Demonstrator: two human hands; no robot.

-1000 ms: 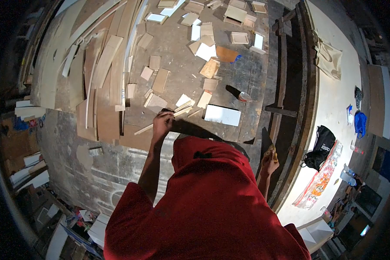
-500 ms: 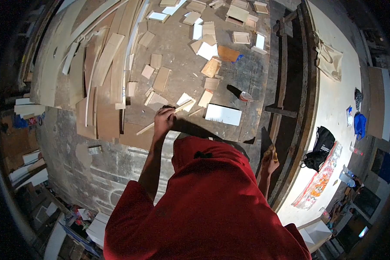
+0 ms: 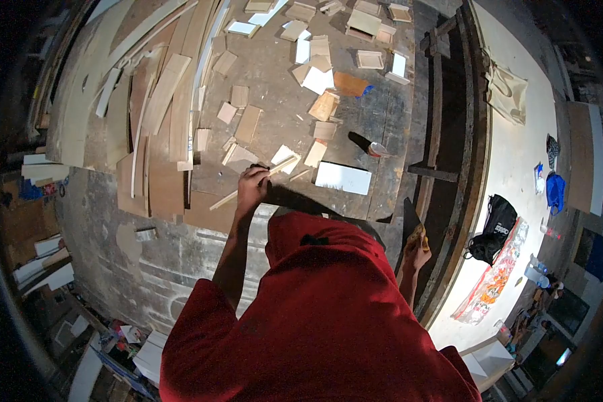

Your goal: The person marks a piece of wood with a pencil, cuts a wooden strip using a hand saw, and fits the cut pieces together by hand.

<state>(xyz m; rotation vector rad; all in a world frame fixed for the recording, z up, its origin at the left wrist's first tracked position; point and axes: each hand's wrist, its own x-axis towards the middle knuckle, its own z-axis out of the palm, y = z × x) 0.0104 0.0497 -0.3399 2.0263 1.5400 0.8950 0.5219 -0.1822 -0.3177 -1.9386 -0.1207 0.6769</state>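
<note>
My left hand (image 3: pixel 253 185) is closed around a thin wooden strip (image 3: pixel 284 165) at the near edge of the workbench (image 3: pixel 281 120). The strip slants across the bench edge, its other end poking out to the left of my hand. Beneath its right end lies a pale wooden piece (image 3: pixel 283 155). Low on my right side, my right hand (image 3: pixel 417 257) grips a handsaw (image 3: pixel 411 220) by its yellowish handle, the dark blade pointing up and away from me. The saw is apart from the strip. My fingers partly hide the handle.
A white board (image 3: pixel 343 177) and a cup-like container (image 3: pixel 378 150) stand near the bench's right side. Several small wooden pieces (image 3: pixel 249 123) lie scattered beyond. Long planks (image 3: pixel 167 94) are piled left. A pale table (image 3: pixel 516 154) with a black bag (image 3: pixel 497 228) is at right.
The bench and its pieces have shifted very slightly left in view. Both hands keep their holds on the strip and the handsaw, almost unmoved.
</note>
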